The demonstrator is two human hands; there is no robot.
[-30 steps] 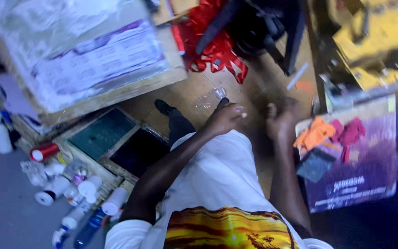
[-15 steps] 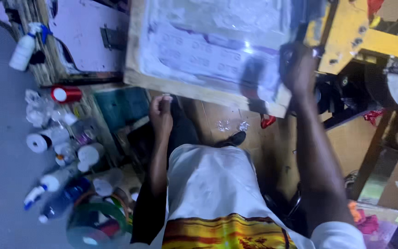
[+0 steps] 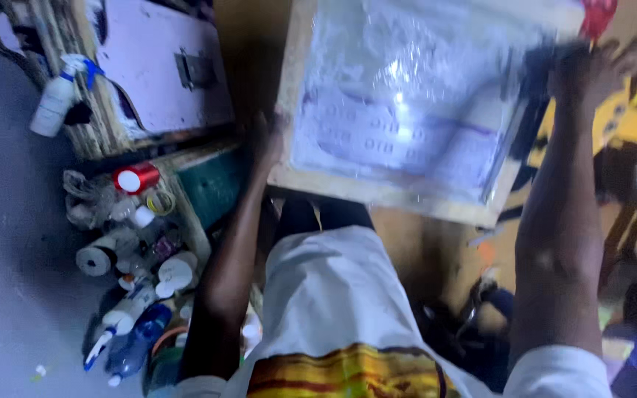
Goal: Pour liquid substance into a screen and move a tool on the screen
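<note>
Head view: framed screen [image 3: 407, 133] between hands.

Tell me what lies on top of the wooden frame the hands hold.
A shiny clear plastic sheet covers the wooden frame, with faint purple markings showing through. The left hand and right hand grip its edges; what lies underneath is hidden.

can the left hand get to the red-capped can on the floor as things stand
Probably not at once: the left hand grips the wooden printing frame's left edge. The red-capped can lies nearby below left, nothing between them, so freeing that hand would do.
</note>
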